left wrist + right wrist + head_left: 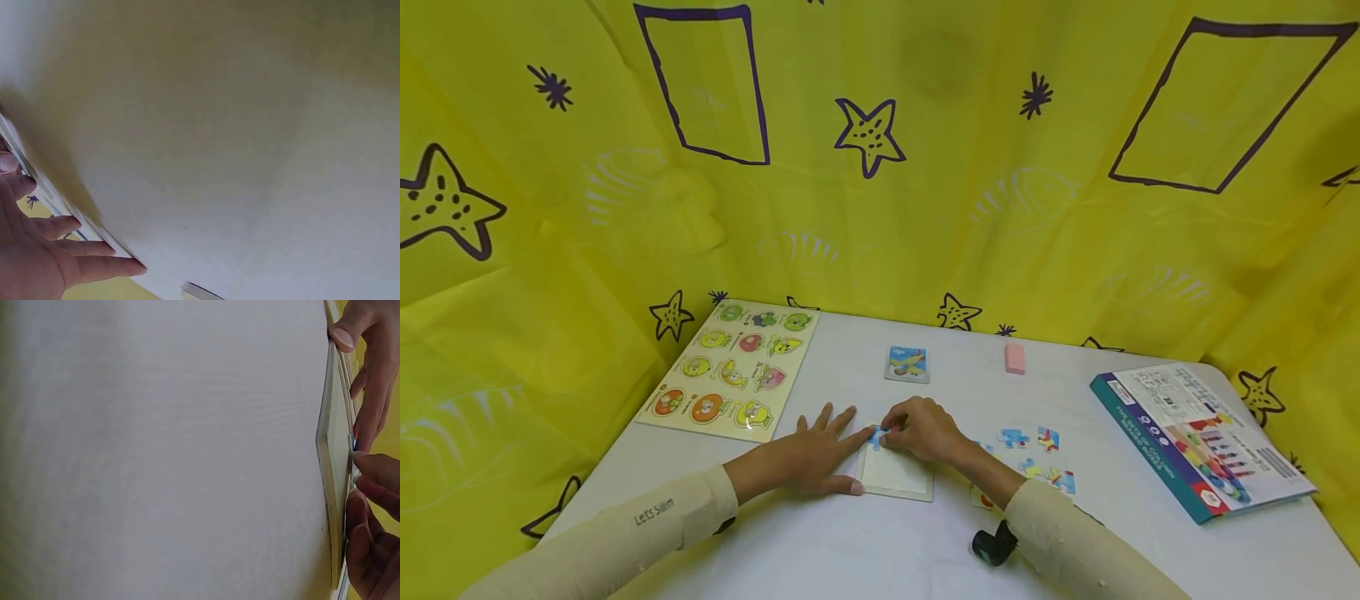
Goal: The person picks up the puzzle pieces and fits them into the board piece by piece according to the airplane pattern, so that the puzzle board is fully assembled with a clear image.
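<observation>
A small white puzzle tray (pixel 898 477) with a raised rim lies on the table in front of me. At its upper left corner sits a blue jigsaw piece (pixel 876 438). My right hand (pixel 922 428) pinches this piece between thumb and fingers, partly covering it. Spread flat at the tray's left side, my left hand (pixel 822 457) touches the corner by the piece with its index fingertip, its thumb at the lower left edge. The right wrist view shows the right fingers (pixel 365 531) curled at the tray's edge. Only part of the left hand (pixel 56 256) enters the left wrist view.
Several loose jigsaw pieces (pixel 1014 438) lie right of the tray, some behind my right forearm. Beyond it are an airplane picture puzzle (pixel 907 364) and a pink block (pixel 1015 358). A fruit board (pixel 733 368) lies left, a box (pixel 1202 442) right, a black object (pixel 994 546) near my right sleeve.
</observation>
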A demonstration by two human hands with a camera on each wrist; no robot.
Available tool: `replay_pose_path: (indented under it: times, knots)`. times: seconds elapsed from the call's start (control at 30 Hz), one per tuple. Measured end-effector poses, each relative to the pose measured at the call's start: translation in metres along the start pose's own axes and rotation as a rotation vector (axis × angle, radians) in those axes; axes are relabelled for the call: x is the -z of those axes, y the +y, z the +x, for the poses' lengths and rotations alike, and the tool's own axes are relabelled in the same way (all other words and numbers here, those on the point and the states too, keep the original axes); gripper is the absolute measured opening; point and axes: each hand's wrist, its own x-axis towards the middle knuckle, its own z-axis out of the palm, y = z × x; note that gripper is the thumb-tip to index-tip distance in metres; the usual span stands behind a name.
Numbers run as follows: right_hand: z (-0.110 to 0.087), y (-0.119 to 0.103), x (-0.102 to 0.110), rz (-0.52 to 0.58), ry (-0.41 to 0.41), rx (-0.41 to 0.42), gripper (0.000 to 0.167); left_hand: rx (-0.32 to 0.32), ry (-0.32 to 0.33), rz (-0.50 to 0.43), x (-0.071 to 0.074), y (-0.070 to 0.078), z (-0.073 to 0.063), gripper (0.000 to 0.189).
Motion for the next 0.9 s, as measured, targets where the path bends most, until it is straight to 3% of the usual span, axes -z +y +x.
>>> replay_pose_path:
  times: [0.33,0.53,0.9]
  knots:
    - [-0.001,-0.001,0.0,-0.012,0.004,-0.01,0.015,0.007,-0.006,0.001,0.0,0.0,0.0,0.087]
    - [-0.006,0.003,0.005,0.012,-0.036,0.011,0.022,0.022,-0.014,-0.001,0.0,0.002,0.001,0.087]
    - [-0.025,0.034,0.037,0.109,-0.051,0.121,0.025,0.034,-0.021,0.008,0.0,0.003,0.001,0.087]
